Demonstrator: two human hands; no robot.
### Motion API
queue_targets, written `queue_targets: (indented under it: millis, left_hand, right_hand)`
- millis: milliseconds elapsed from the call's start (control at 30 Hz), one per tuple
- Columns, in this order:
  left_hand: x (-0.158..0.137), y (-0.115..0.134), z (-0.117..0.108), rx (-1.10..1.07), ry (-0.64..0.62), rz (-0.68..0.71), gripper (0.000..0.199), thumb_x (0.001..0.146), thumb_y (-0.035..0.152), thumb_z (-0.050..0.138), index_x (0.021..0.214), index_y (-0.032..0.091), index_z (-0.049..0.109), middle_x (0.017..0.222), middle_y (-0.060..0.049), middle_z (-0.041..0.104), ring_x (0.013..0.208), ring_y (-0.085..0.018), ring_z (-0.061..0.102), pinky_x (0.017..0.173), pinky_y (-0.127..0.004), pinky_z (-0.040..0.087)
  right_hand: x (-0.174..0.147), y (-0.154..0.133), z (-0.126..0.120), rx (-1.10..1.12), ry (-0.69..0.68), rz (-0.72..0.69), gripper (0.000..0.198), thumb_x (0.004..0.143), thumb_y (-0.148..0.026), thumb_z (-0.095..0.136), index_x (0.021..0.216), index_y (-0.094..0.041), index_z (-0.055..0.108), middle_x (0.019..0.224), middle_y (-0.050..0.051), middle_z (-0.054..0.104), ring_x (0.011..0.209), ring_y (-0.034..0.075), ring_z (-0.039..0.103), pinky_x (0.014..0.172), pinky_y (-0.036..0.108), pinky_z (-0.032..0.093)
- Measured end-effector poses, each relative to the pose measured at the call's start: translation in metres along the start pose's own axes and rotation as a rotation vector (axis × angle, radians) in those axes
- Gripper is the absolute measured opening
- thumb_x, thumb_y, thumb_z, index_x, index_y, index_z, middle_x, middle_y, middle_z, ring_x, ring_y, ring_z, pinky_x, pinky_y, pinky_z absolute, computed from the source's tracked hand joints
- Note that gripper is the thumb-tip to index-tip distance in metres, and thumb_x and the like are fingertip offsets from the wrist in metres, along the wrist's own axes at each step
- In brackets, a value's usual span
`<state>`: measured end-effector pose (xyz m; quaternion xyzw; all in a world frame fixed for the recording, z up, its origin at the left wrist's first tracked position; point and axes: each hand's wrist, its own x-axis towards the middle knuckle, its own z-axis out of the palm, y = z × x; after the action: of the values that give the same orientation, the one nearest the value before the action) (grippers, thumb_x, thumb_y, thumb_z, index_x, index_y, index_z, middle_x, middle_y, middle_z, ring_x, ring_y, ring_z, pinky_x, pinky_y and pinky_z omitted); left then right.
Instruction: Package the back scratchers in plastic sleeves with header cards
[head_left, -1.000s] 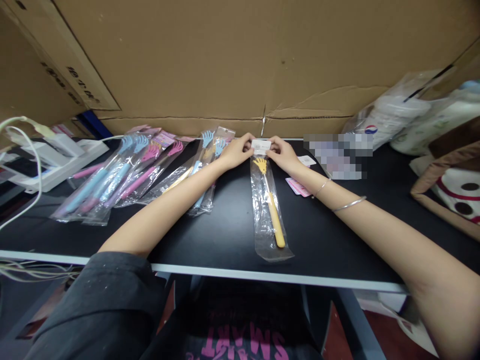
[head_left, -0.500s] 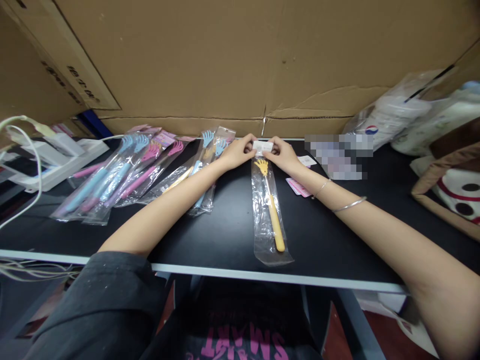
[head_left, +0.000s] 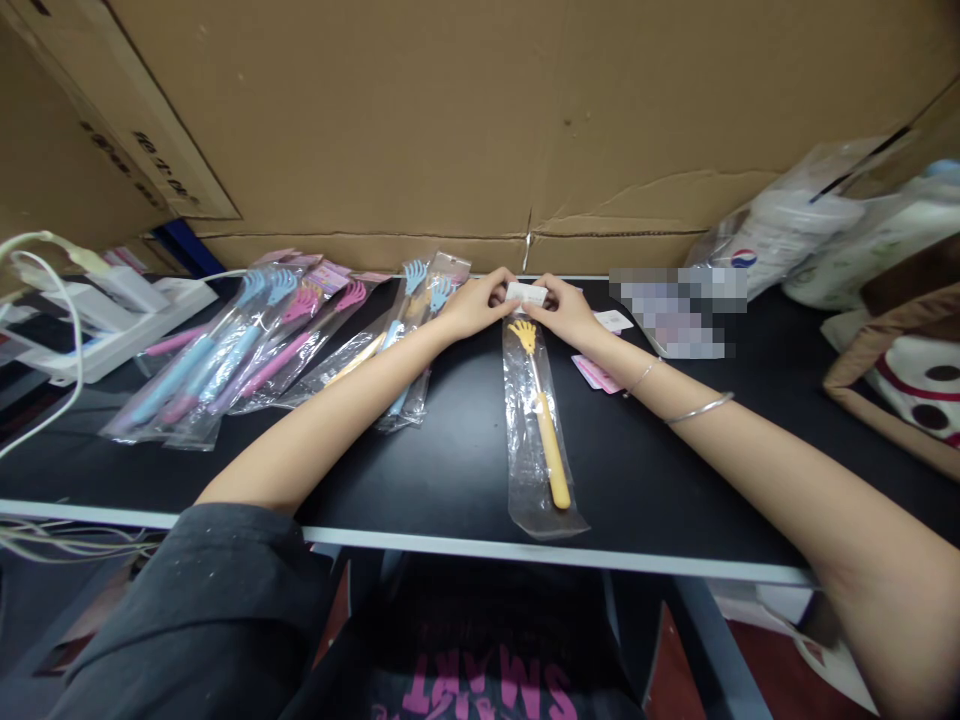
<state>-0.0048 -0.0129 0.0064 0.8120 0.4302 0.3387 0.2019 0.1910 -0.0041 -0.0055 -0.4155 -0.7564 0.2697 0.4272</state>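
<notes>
The yellow back scratcher [head_left: 553,450] lies in its clear bag [head_left: 520,460] at the middle of the table, its clawed head toward eleven o'clock and its handle end toward five. At the bag's twelve o'clock end is a white card [head_left: 526,293], its print too small to read. Both hands grasp this card, the left hand [head_left: 474,305] at its nine o'clock side and the right hand [head_left: 568,308] at its three; the fingers behind are largely hidden. The thumbs point inward, the wrists sit low, and the forearms spread toward seven and five (the right one wears two bracelets). That right forearm partly covers a pink card [head_left: 595,373], while the left crosses in front of some bagged scratchers [head_left: 247,345] toward ten. At two, a packet [head_left: 667,320] is pixelated beyond recognition. A bag [head_left: 922,360] at three is cut off by the picture's border. The scratcher's bag ends just short of the pale front edge [head_left: 480,545]; bare black tabletop [head_left: 442,480] flanks it at eight and four, and a cardboard wall [head_left: 375,120] closes off twelve.
</notes>
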Motion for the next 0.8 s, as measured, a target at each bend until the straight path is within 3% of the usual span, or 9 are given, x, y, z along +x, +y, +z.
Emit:
queue_targets:
  millis: [167, 433, 800]
  left_hand:
    - [0.001, -0.001, 0.001, 0.014, 0.011, -0.008, 0.022, 0.088, 0.026, 0.060, 0.108, 0.017, 0.059, 0.089, -0.002, 0.073, 0.085, -0.016, 0.068, 0.077, -0.026, 0.045]
    - [0.003, -0.004, 0.002, -0.007, 0.025, -0.006, 0.025, 0.087, 0.021, 0.056, 0.111, 0.017, 0.059, 0.092, -0.002, 0.072, 0.086, -0.015, 0.067, 0.083, -0.027, 0.048]
    - [0.002, -0.002, 0.000, 0.020, 0.018, -0.014, 0.029, 0.084, 0.017, 0.053, 0.112, 0.016, 0.059, 0.092, -0.002, 0.071, 0.087, -0.016, 0.065, 0.083, -0.028, 0.047]
  right_hand:
    - [0.000, -0.003, 0.001, 0.004, 0.008, 0.000, 0.016, 0.069, -0.021, 0.064, 0.078, -0.022, 0.050, 0.074, -0.002, 0.058, 0.070, 0.015, 0.053, 0.071, 0.030, 0.043]
    - [0.004, 0.007, 0.002, 0.095, -0.004, 0.039, 0.025, 0.066, -0.015, 0.058, 0.089, -0.023, 0.052, 0.081, 0.000, 0.065, 0.078, 0.019, 0.060, 0.075, 0.032, 0.045]
    - [0.006, 0.013, 0.002, 0.121, -0.015, 0.022, 0.026, 0.066, -0.013, 0.057, 0.090, -0.023, 0.052, 0.087, 0.002, 0.068, 0.085, 0.021, 0.064, 0.079, 0.034, 0.049]
